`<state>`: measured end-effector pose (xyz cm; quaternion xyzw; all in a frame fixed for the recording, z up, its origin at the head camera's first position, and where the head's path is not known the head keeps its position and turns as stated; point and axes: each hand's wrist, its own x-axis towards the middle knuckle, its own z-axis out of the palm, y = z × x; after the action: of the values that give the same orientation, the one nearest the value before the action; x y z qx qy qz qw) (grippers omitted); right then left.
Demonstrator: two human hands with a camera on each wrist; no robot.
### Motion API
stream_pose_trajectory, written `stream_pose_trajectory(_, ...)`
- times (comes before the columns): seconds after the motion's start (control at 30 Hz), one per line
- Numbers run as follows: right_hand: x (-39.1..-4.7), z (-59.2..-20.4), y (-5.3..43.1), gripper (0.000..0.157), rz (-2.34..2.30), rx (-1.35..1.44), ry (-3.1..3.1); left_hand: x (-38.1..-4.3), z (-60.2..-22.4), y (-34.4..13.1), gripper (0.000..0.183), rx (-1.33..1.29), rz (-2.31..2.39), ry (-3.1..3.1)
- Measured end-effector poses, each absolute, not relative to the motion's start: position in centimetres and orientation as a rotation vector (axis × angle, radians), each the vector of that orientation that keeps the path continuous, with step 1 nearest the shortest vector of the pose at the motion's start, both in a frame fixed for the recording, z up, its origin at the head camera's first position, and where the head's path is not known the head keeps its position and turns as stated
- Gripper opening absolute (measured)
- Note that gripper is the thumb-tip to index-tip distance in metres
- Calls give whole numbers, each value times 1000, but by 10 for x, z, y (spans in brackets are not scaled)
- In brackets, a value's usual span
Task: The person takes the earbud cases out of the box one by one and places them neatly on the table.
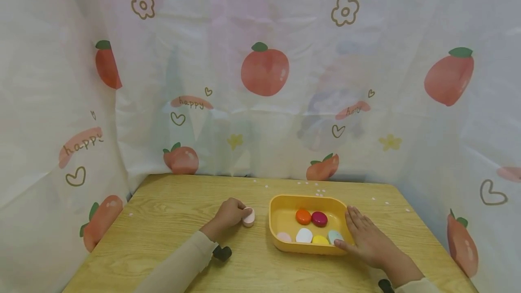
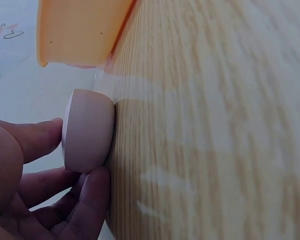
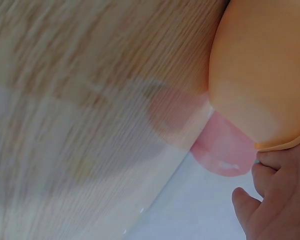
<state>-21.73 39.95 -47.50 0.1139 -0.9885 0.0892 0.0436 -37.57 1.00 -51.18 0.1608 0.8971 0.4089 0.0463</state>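
A pale pink, rounded piece with a flat top stands on the table left of a yellow tub. My left hand pinches this piece, with the thumb on its flat face and the fingers at its side. At the tub's right end lies my right hand, its fingers straight along the rim and the thumb reaching over the front corner. Inside the tub are an orange piece, a magenta one, and, along the front wall, pink, white, yellow and mint ones.
The wood-grain table carries small white specks near its back edge. A light curtain printed with fruit hangs behind the table and on both sides. Dark wrist-camera parts stick out by the sleeves.
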Motion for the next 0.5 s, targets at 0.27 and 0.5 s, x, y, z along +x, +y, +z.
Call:
stream_pose_trajectory(0.27, -218, -475, 400, 95, 255, 363, -3019, -379, -506, 6, 22, 452, 1347, 2663)
stream_pose_trajectory(0.5, -220, -477, 402, 95, 231, 363, -3022, -385, -491, 5, 23, 390, 1479, 2557)
